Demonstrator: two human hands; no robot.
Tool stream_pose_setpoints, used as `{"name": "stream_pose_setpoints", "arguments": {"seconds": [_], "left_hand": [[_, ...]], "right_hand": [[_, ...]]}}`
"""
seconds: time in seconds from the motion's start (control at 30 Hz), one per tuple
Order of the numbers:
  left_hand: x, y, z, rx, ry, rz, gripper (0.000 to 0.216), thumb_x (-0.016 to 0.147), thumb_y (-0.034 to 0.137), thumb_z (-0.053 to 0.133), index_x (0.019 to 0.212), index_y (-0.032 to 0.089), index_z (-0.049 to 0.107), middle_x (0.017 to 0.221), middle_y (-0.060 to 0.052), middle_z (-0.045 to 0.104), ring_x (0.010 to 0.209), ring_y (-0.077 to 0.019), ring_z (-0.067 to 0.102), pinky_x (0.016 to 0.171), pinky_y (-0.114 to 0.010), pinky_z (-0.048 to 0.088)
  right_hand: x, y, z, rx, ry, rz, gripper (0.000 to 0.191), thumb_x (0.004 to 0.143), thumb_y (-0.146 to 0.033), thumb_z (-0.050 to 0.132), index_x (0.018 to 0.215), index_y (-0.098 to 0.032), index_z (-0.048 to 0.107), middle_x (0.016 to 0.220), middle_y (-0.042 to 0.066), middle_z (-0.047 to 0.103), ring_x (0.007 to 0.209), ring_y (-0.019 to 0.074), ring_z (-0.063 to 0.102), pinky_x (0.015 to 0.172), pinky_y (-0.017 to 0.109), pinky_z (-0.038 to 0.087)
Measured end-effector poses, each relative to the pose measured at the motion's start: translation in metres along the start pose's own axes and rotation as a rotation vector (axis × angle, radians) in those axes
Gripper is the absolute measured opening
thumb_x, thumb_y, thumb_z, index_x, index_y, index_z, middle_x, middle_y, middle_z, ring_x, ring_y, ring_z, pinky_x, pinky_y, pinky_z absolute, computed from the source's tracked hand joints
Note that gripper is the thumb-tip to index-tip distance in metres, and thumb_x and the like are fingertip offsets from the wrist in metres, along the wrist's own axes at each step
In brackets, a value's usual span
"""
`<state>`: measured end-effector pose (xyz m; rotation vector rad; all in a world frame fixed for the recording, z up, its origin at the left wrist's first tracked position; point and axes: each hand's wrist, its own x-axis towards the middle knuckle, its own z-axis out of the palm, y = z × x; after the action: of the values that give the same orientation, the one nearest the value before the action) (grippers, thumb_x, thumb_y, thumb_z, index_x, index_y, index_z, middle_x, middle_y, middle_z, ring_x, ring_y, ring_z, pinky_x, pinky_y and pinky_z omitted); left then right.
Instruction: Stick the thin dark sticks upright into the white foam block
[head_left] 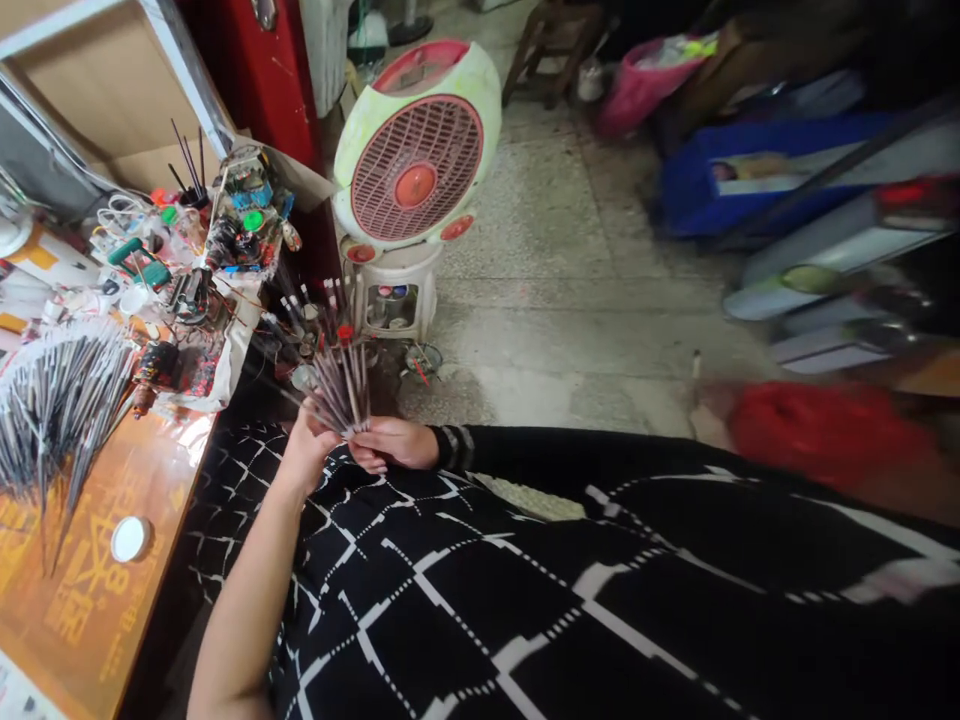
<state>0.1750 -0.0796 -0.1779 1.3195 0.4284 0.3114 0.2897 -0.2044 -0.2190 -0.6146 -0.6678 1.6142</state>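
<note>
A bundle of thin brown sticks (343, 385) fans upward above my lap, its lower ends gathered between my two hands. Around its left side, the fingers of my left hand (306, 445) are closed. My right hand (397, 442) grips the base from the right, fingers curled in. Whether the sticks are brush handles I cannot make out. Just beyond them, more sticks with pale tips (300, 305) stand near a red object (345, 333). To the left, a large spread of similar dark sticks (52, 410) lies on the orange-topped table (82, 620).
A white round lid (130, 539) sits on the table near its edge. Behind it are cluttered jars and a paint-stained motor-like device (191, 297). A green-and-red fan (416, 150) stands on a white stool (397, 295). A red bag (817, 430) lies on the floor at right.
</note>
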Motion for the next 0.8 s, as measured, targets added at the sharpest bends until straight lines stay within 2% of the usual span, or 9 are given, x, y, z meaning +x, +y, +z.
{"name": "stream_pose_setpoints", "arguments": {"seconds": [0.07, 0.23, 0.33, 0.43, 0.57, 0.63, 0.67, 0.73, 0.8], "left_hand": [[0.008, -0.004, 0.003, -0.186, -0.144, -0.104, 0.098, 0.051, 0.064, 0.087, 0.130, 0.018, 0.053, 0.102, -0.010, 0.070, 0.095, -0.0248, 0.069, 0.080, -0.034, 0.056], [0.013, -0.009, 0.005, -0.240, -0.217, -0.185, 0.093, 0.054, 0.061, 0.087, 0.128, 0.012, 0.057, 0.091, -0.011, 0.072, 0.078, -0.0208, 0.070, 0.052, -0.021, 0.046], [0.021, -0.010, 0.007, -0.217, -0.227, -0.139, 0.090, 0.058, 0.065, 0.083, 0.126, 0.012, 0.058, 0.092, -0.012, 0.071, 0.082, -0.0211, 0.070, 0.055, -0.021, 0.048], [0.039, -0.010, 0.015, -0.178, -0.238, -0.097, 0.085, 0.064, 0.066, 0.079, 0.125, 0.012, 0.057, 0.101, -0.014, 0.071, 0.090, -0.0223, 0.069, 0.066, -0.026, 0.054], [0.068, -0.029, 0.010, -0.055, -0.310, -0.061, 0.083, 0.066, 0.062, 0.079, 0.129, 0.016, 0.050, 0.116, -0.015, 0.067, 0.104, -0.0240, 0.067, 0.086, -0.034, 0.054], [0.079, -0.048, -0.008, 0.133, -0.313, -0.079, 0.087, 0.066, 0.055, 0.082, 0.134, 0.019, 0.044, 0.117, -0.014, 0.066, 0.104, -0.0223, 0.067, 0.093, -0.037, 0.052], [0.083, -0.058, -0.021, 0.277, -0.299, -0.121, 0.087, 0.067, 0.050, 0.082, 0.137, 0.019, 0.041, 0.116, -0.013, 0.066, 0.100, -0.0207, 0.068, 0.093, -0.038, 0.052], [0.088, -0.079, -0.050, 0.615, -0.138, -0.199, 0.079, 0.070, 0.042, 0.080, 0.135, 0.016, 0.044, 0.112, -0.013, 0.067, 0.085, -0.0174, 0.069, 0.087, -0.035, 0.054], [0.092, -0.095, -0.076, 0.846, 0.016, -0.314, 0.069, 0.074, 0.036, 0.074, 0.133, 0.013, 0.047, 0.105, -0.012, 0.069, 0.078, -0.0165, 0.069, 0.081, -0.033, 0.055]], "right_hand": [[0.002, 0.008, 0.001, 0.092, 0.005, 0.085, 0.053, 0.081, -0.056, 0.075, 0.079, -0.013, 0.044, 0.062, -0.006, 0.034, 0.052, 0.0038, 0.035, 0.049, 0.018, 0.030], [0.000, 0.012, 0.011, 0.280, 0.084, 0.113, 0.050, 0.076, -0.045, 0.082, 0.082, -0.015, 0.042, 0.065, -0.007, 0.033, 0.055, 0.0034, 0.032, 0.054, 0.018, 0.034], [0.000, 0.008, 0.015, 0.305, 0.145, 0.059, 0.049, 0.077, -0.047, 0.081, 0.082, -0.015, 0.044, 0.065, -0.007, 0.031, 0.054, 0.0025, 0.029, 0.054, 0.018, 0.033], [0.004, 0.005, 0.006, 0.193, 0.261, -0.057, 0.052, 0.077, -0.057, 0.078, 0.082, -0.012, 0.051, 0.062, -0.008, 0.028, 0.050, 0.0017, 0.026, 0.051, 0.017, 0.028], [-0.011, -0.015, -0.045, -0.108, 0.423, -0.128, 0.059, 0.073, -0.068, 0.074, 0.079, -0.013, 0.052, 0.056, -0.007, 0.034, 0.048, 0.0044, 0.033, 0.049, 0.020, 0.033], [-0.040, -0.037, -0.084, -0.276, 0.579, -0.081, 0.058, 0.073, -0.068, 0.073, 0.077, -0.014, 0.051, 0.053, -0.007, 0.037, 0.047, 0.0053, 0.034, 0.047, 0.020, 0.031], [-0.061, -0.050, -0.103, -0.333, 0.701, -0.039, 0.055, 0.077, -0.065, 0.071, 0.075, -0.015, 0.049, 0.050, -0.009, 0.032, 0.044, 0.0048, 0.030, 0.046, 0.019, 0.029], [-0.112, -0.072, -0.135, -0.491, 0.883, 0.112, 0.048, 0.086, -0.057, 0.065, 0.071, -0.014, 0.049, 0.047, -0.009, 0.026, 0.043, 0.0048, 0.026, 0.045, 0.020, 0.027], [-0.165, -0.087, -0.153, -0.800, 1.081, 0.078, 0.044, 0.092, -0.048, 0.061, 0.069, -0.011, 0.053, 0.051, -0.005, 0.037, 0.045, 0.0042, 0.031, 0.046, 0.018, 0.030]]}}
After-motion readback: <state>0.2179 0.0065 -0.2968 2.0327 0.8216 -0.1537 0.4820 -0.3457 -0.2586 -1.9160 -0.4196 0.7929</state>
